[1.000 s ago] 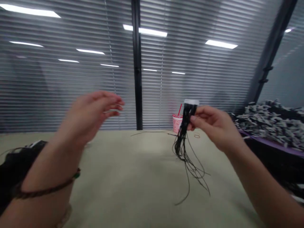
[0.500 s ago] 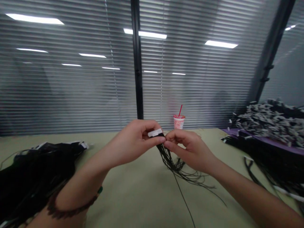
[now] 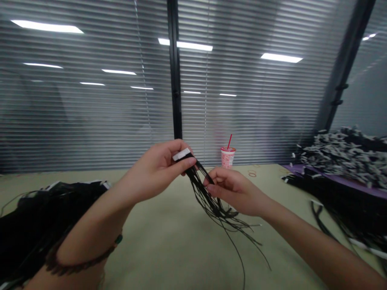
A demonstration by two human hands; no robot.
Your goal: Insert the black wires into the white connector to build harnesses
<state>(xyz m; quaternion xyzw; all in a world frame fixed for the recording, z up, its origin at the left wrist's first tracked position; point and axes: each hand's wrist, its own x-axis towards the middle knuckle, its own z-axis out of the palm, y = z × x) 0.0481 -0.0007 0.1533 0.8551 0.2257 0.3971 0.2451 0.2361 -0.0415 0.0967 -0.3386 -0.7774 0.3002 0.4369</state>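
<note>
A bundle of thin black cords [image 3: 211,203] with a white end piece [image 3: 182,154] is held above the table. My left hand [image 3: 160,169] pinches the bundle just below the white end, thumb on top. Lower down, my right hand [image 3: 234,189] is closed with thumb and fingertips on some of the strands. The loose ends of the cords fan out below and under the right hand, one long strand trailing toward the table's near edge. A dark beaded bracelet is on my left wrist.
On the table [image 3: 169,249], a black heap with white ends [image 3: 45,221] lies left. Another pile of black strands with white tips [image 3: 347,157] is at right, partly on a purple sheet [image 3: 350,184]. A cup with a red straw [image 3: 227,157] and rubber bands [image 3: 252,173] are behind.
My left hand has moved up and left with the white end. My right hand has slid slightly down along the strands, so the hands are further apart.
</note>
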